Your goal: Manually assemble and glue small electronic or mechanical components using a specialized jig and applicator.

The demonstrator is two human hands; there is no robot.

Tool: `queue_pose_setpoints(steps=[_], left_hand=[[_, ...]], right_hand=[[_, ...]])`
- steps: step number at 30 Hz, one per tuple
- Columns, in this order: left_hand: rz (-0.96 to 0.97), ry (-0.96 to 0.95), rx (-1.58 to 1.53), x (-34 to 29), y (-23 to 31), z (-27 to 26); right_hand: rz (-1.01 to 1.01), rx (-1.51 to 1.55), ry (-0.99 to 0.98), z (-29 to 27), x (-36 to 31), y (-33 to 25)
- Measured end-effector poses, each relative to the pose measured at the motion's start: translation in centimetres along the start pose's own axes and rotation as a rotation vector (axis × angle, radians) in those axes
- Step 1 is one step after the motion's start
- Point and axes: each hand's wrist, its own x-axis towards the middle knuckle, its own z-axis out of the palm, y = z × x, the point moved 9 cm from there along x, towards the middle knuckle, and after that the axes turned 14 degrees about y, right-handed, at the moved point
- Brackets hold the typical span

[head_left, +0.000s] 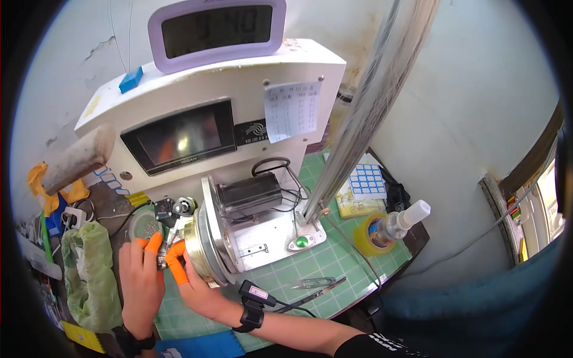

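My left hand [141,283] and my right hand [202,296] meet at a small metal fixture [162,259] on the left side of the bench machine. Orange finger cots cover fingertips on both hands. The left fingers are bent together at the fixture's left; whatever they pinch is too small to make out. Curled in from the other side, the right fingers lie close to the brass-coloured rim of a round wheel [194,250]. Their tips are partly hidden. Just beyond my left fingertips stands a round tub [143,224] of tiny metallic pieces.
A white machine housing [179,119] with a dark screen [180,138] rises behind. Tweezers [313,283] lie on the green gridded mat [352,280]. Yellow tape [369,234] and a white-capped bottle [403,222] stand right; a pale green bag-lined container [89,277] sits left.
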Motion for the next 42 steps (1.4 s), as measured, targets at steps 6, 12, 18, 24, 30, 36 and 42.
queue_pose_setpoints(steps=[6,12,18,24,30,36,42], left_hand=[[0.208,0.457,-0.209,-4.2,-0.5,-3.5],[0.194,0.500,-0.280,-3.0,0.1,-2.7],[-0.275,0.340,-0.706,-0.4,-2.0,-2.4],[-0.248,0.165,-0.722,0.7,-2.0,-2.5],[-0.001,0.220,-0.487,0.9,-0.5,-4.1],[0.107,0.231,-0.509,-1.1,2.2,-6.2],[-0.158,0.217,-0.955,-0.4,-0.7,-3.3]], right_hand=[[-0.165,-0.099,0.146,-0.1,-0.9,-2.3],[-0.067,0.011,0.103,-0.3,-0.7,-1.8],[-0.010,-0.021,0.051,-0.1,-1.0,-1.1],[0.101,-0.067,0.007,0.0,-1.3,-0.6],[0.134,0.143,0.095,-0.3,-1.5,-0.7],[0.136,0.314,0.010,-1.6,-4.3,-5.3],[0.469,0.529,-0.136,-3.4,-6.7,-6.2]])
